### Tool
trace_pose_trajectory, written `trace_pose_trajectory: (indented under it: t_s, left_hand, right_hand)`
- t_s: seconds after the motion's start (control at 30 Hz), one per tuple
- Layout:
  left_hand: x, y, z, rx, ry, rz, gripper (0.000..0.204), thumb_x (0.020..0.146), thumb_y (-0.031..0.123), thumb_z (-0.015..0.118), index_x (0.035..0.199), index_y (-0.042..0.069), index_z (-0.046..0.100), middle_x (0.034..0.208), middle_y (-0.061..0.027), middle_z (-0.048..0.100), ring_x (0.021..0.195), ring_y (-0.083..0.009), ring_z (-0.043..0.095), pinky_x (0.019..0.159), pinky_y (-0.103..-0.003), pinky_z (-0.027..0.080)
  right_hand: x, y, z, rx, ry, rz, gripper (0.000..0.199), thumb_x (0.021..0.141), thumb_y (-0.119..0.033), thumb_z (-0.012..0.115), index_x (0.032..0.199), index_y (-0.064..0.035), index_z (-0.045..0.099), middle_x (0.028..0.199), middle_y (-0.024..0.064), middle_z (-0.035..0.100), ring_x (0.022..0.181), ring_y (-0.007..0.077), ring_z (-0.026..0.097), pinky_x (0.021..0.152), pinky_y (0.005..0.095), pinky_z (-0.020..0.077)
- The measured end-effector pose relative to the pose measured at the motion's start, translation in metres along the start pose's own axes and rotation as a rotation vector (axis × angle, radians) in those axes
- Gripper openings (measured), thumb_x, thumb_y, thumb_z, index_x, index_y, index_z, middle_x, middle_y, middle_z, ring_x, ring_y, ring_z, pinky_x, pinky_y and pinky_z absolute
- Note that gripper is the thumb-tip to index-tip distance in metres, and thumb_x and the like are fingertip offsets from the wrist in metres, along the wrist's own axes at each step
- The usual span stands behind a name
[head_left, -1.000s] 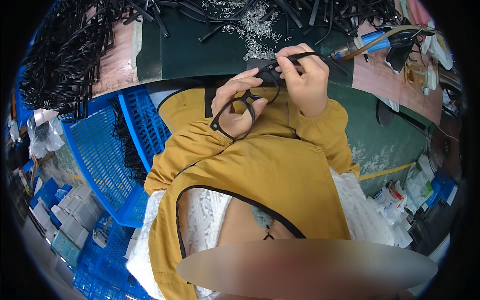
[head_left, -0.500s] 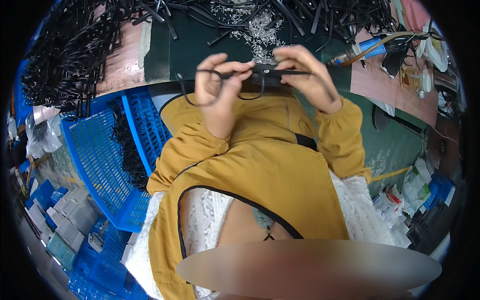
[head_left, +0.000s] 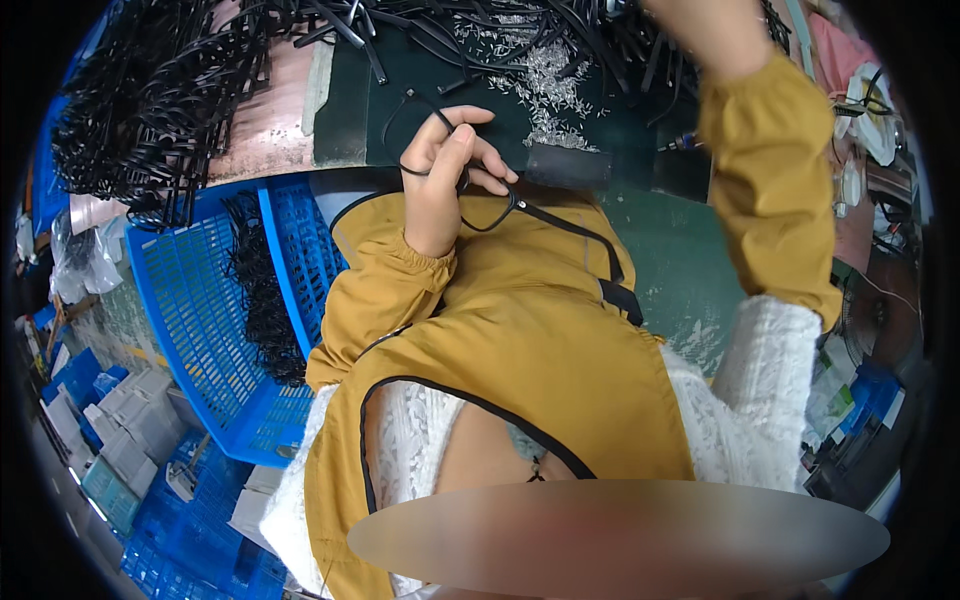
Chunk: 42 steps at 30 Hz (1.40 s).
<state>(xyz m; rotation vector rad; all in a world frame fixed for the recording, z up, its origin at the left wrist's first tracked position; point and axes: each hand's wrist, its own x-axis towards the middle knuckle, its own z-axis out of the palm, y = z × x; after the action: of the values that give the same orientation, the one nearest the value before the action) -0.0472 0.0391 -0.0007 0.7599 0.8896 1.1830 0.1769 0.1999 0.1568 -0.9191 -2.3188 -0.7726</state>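
My left hand (head_left: 440, 165) is raised in front of the near table edge, its fingers closed on a black eyeglass frame (head_left: 568, 228). One rim loops out on the left of the fingers, the other hangs below them. A long dark temple arm stretches from the frame to the right across my yellow apron. My right hand (head_left: 712, 35) reaches to the far right, over the heap of loose black temple arms (head_left: 655, 60); its fingers lie beyond the upper picture edge. Small silver metal pieces (head_left: 560, 85) are scattered on the dark mat (head_left: 390, 120) between the hands.
A dark block (head_left: 569, 166) sits at the near table edge. The tip of a screwdriver tool (head_left: 685, 143) shows beside my right sleeve. Many black frames (head_left: 130, 120) are heaped at the left. Below stands a blue basket (head_left: 195, 300) beside more black parts (head_left: 265, 300).
My right hand has let go of the eyeglass frame and moved up and right to the heap. The left hand still holds the frame, now tilted, its temple arm hanging out to the right.
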Motion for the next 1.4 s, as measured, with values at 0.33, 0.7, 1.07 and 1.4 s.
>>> trace_pose_trajectory:
  t_s: [0.33,0.7,1.07,1.4]
  left_hand:
    - [-0.006,-0.009,-0.007,0.089,-0.020,0.088,0.051,0.110,0.035,0.036,0.123,-0.011,0.052,0.079,-0.0154,0.066,0.072,-0.0242,0.070,0.063,-0.028,0.059]
    - [-0.001,0.008,-0.006,-0.065,-0.027,-0.123,0.070,0.111,0.048,0.026,0.127,-0.012,0.058,0.077,-0.0139,0.068,0.070,-0.0262,0.071,0.063,-0.030,0.058]
    - [-0.015,-0.011,0.043,-0.160,-0.269,-0.865,0.046,0.105,0.027,0.047,0.129,-0.008,0.065,0.066,-0.0136,0.066,0.058,-0.0262,0.070,0.051,-0.026,0.053]
    - [-0.011,-0.007,0.048,-0.067,-0.243,-0.778,0.040,0.102,0.020,0.049,0.124,-0.010,0.065,0.063,-0.0133,0.064,0.055,-0.0253,0.068,0.047,-0.025,0.048]
  right_hand:
    - [-0.025,-0.084,0.071,0.502,0.044,-0.089,0.008,0.079,-0.007,0.071,0.083,-0.0064,0.064,0.090,0.0088,0.062,0.085,0.0289,0.061,0.073,0.0399,0.0497]
    - [-0.139,-0.110,-0.016,1.510,0.242,1.214,0.030,0.105,-0.004,0.053,0.132,0.0043,0.065,0.109,0.0099,0.069,0.090,0.0138,0.063,0.077,0.0270,0.0535]
    - [-0.186,-0.138,-0.009,1.053,-0.084,0.948,0.013,0.090,0.004,0.070,0.102,0.0049,0.071,0.101,0.0108,0.070,0.087,0.0166,0.068,0.076,0.0290,0.0563]
    - [-0.175,-0.138,0.007,1.185,-0.061,0.922,0.009,0.086,0.005,0.071,0.094,0.0055,0.068,0.091,0.0125,0.068,0.075,0.0195,0.069,0.068,0.0280,0.0569]
